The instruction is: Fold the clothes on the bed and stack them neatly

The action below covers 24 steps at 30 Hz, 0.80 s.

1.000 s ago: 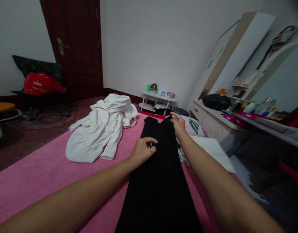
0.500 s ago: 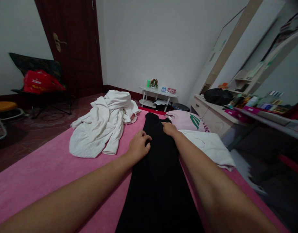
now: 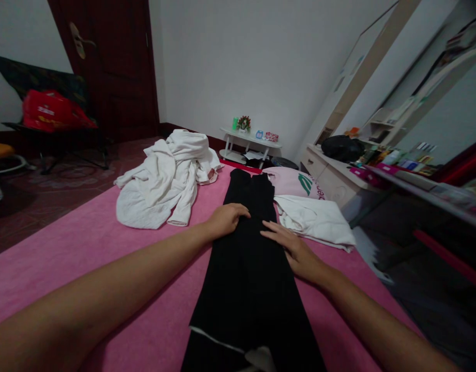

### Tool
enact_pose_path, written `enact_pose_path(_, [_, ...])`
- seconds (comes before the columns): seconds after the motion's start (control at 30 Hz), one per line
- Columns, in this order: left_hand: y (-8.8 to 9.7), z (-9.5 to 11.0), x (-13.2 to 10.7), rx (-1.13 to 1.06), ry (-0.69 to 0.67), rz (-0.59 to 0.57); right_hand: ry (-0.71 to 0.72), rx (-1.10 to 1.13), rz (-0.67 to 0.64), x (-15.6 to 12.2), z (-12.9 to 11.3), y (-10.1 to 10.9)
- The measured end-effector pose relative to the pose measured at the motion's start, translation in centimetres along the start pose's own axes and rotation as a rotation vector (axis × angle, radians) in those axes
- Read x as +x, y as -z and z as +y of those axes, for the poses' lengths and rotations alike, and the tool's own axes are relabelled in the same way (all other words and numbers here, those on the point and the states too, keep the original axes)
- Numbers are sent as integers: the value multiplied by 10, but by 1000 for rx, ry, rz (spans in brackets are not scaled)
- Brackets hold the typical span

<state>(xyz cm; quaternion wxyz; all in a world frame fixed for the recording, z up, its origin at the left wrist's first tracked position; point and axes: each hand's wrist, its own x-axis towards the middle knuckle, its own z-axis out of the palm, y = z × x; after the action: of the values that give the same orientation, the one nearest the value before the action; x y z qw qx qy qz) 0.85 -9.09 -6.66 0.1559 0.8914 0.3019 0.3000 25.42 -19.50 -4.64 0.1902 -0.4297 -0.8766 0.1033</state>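
Between white clothes (image 3: 162, 178), right hand (image 3: 294, 248) lies spread on black garment (image 3: 247, 281), left hand (image 3: 226, 220) curled, grip unclear.

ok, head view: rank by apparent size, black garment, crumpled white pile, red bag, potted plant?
Largest to smallest, as they look:
1. black garment
2. crumpled white pile
3. red bag
4. potted plant
The garment runs closest to the camera, so this isn't true size.

Dark red door (image 3: 119, 67) beside a pale wall (image 3: 241, 62)
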Motion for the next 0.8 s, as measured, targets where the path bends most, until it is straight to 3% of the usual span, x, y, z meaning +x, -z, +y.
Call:
enact_pose_path(0.23, [9, 20, -19, -79, -77, -105, 100, -28, -43, -43, -39, 9])
enact_pose_path(0.43, [26, 59, -48, -230, -245, -302, 282, 76, -102, -38, -68, 19])
enact_pose_path(0.6, [47, 97, -72, -283, -314, -450, 425, 212, 3, -32, -89, 12])
enact_pose_path(0.7, [55, 103, -74, -337, -330, -478, 280, 257, 126, -25, -90, 9])
enact_pose_path(0.8, [55, 84, -68, -347, -281, -401, -132, 312, 295, -9, -73, 7])
